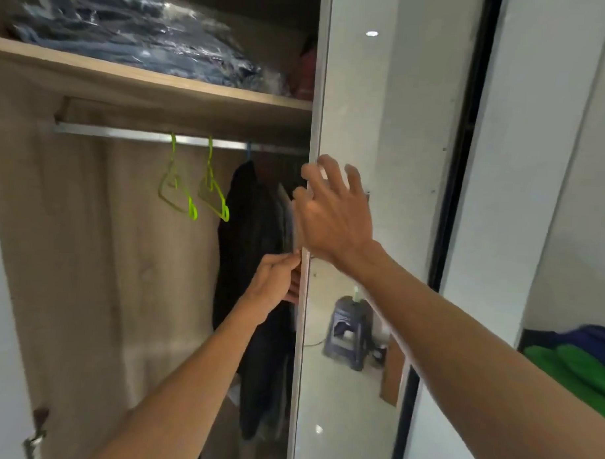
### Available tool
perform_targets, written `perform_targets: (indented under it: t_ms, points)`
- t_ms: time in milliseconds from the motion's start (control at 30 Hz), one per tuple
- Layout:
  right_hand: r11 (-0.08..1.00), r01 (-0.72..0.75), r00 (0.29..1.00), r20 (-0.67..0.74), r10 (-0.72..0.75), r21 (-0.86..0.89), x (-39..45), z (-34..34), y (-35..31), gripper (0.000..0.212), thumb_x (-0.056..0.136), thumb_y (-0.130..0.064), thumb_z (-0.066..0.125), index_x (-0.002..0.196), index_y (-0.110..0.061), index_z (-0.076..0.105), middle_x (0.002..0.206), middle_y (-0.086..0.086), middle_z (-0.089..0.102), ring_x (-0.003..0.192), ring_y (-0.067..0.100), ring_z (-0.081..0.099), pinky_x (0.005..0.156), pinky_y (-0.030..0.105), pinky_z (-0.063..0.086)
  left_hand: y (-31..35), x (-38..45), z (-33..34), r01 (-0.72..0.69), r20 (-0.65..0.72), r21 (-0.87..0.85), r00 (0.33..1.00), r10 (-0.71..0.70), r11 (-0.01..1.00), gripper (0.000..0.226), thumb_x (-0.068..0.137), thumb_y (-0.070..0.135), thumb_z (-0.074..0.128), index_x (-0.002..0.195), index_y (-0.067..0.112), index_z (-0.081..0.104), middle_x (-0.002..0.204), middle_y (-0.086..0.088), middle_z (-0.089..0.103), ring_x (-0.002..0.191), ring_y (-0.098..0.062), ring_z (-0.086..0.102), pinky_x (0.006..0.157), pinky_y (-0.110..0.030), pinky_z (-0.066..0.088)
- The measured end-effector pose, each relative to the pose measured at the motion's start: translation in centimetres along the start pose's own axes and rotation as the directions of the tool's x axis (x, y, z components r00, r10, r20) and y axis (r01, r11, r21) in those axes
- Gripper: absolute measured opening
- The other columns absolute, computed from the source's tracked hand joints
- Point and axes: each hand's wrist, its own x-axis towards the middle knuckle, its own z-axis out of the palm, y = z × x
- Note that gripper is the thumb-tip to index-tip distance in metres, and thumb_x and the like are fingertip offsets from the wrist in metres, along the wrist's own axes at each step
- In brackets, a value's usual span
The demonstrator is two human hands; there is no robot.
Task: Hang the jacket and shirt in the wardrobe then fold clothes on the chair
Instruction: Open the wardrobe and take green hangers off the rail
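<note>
The wardrobe stands open in front of me, its metal rail (pixel 133 133) running under a wooden shelf (pixel 162 87). Two bright green empty hangers (pixel 177 194) hang from the rail. To their right a dark jacket (pixel 255 262) hangs on a blue hanger hook, with a lighter garment partly hidden behind the door edge. My left hand (pixel 275 283) grips the edge of the glossy white wardrobe door (pixel 383 129) at mid height. My right hand (pixel 332 209) is raised with fingers spread, at the door's edge higher up.
A plastic-wrapped bundle of dark blue fabric (pixel 129 31) lies on the top shelf. The glossy door reflects a small grey stool (pixel 350 330). Green and blue folded cloth (pixel 577 362) lies at the far right. A hinge (pixel 35 436) shows at the lower left.
</note>
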Motion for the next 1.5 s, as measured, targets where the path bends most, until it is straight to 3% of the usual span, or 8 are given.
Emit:
perform_targets:
  t_ms: [133,300,467,567,800,967,1100,1500]
  points:
    - [0.995,-0.095,0.993,-0.071,0.095,0.007,-1.8,-3.8,2.9,0.015,0.081,-0.023,0.066,0.092,-0.013,0.070,0.151,0.011,0.043,0.142,0.036,0.029,0.104,0.054,0.040,2.0,-2.6,3.6,-0.027,0.177,-0.026,0.984,0.031,0.999,0.041,0.105,0.022,0.042,0.081,0.010,0.072,0.063,-0.003,0.068,0.061,-0.017,0.065,0.058,-0.033,0.055]
    - [0.987,-0.159,0.978,-0.135,0.158,0.001,-5.9,-7.9,7.8,0.028,0.083,-0.018,0.059,0.108,-0.013,0.068,0.160,0.009,0.032,0.146,0.037,0.023,0.105,0.044,0.041,3.6,-4.8,10.3,-0.010,0.317,-0.144,0.947,0.056,0.990,0.033,0.107,0.030,0.041,0.114,0.018,0.071,0.104,-0.007,0.075,0.095,-0.020,0.070,0.064,-0.033,0.058]
    - [0.963,-0.266,0.944,-0.188,0.271,0.053,-10.5,-11.1,12.2,0.061,0.082,-0.005,0.062,0.142,-0.008,0.051,0.165,0.013,0.018,0.150,0.037,0.011,0.100,0.030,0.046,4.2,-5.8,17.5,-0.107,0.373,-0.165,0.914,0.162,0.981,0.041,0.098,0.057,0.048,0.134,0.038,0.053,0.128,0.008,0.065,0.118,-0.012,0.062,0.095,-0.049,0.055]
    - [0.935,-0.351,0.919,-0.173,0.354,0.052,-12.6,-12.5,14.9,0.072,0.084,0.007,0.055,0.152,-0.006,0.036,0.166,0.014,0.007,0.153,0.034,0.003,0.111,0.013,0.015,4.7,-6.2,21.4,-0.201,0.394,-0.089,0.892,0.220,0.976,0.077,0.078,0.084,0.049,0.146,0.051,0.033,0.149,0.018,0.045,0.135,-0.008,0.047,0.110,-0.052,0.042]
    - [0.887,-0.457,0.881,-0.175,0.440,-0.068,-17.5,-13.7,22.8,0.070,0.082,0.017,0.051,0.149,0.002,0.036,0.165,0.022,0.002,0.152,0.039,0.006,0.114,0.022,0.008,6.7,-4.3,29.9,-0.526,0.452,0.240,0.805,0.386,0.816,0.092,0.083,0.084,0.042,0.153,0.052,-0.006,0.165,0.024,-0.004,0.153,-0.006,0.003,0.124,-0.046,0.015]
    - [0.830,-0.532,0.846,-0.079,0.526,-0.170,-19.8,-13.7,27.0,0.070,0.089,0.004,0.054,0.153,-0.002,0.029,0.165,0.019,-0.008,0.153,0.038,0.000,0.101,0.025,0.031,6.9,-1.3,34.0,-0.629,0.484,0.272,0.743,0.462,0.728,0.099,0.085,0.078,0.047,0.155,0.043,-0.013,0.165,0.016,-0.016,0.153,-0.009,-0.009,0.125,-0.043,0.007]
    - [0.791,-0.569,0.814,-0.018,0.580,-0.227,-21.3,-13.0,29.8,0.069,0.096,-0.010,0.051,0.157,-0.006,0.019,0.165,0.012,-0.016,0.153,0.035,-0.009,0.103,0.037,0.045,6.7,1.1,36.8,-0.690,0.502,0.313,0.704,0.503,0.653,0.103,0.083,0.079,0.048,0.152,0.046,-0.022,0.162,0.016,-0.026,0.153,-0.017,-0.016,0.123,-0.053,0.011]
    - [0.662,-0.637,0.706,0.047,0.707,-0.394,-23.7,-9.8,35.5,0.076,0.102,-0.033,0.040,0.159,-0.014,-0.005,0.164,0.001,-0.024,0.150,0.029,-0.026,0.115,0.046,0.037,7.3,7.1,41.5,-0.790,0.539,0.388,0.612,0.578,0.475,0.116,0.072,0.090,0.043,0.148,0.044,-0.030,0.153,0.010,-0.046,0.144,-0.031,-0.039,0.117,-0.068,0.003]
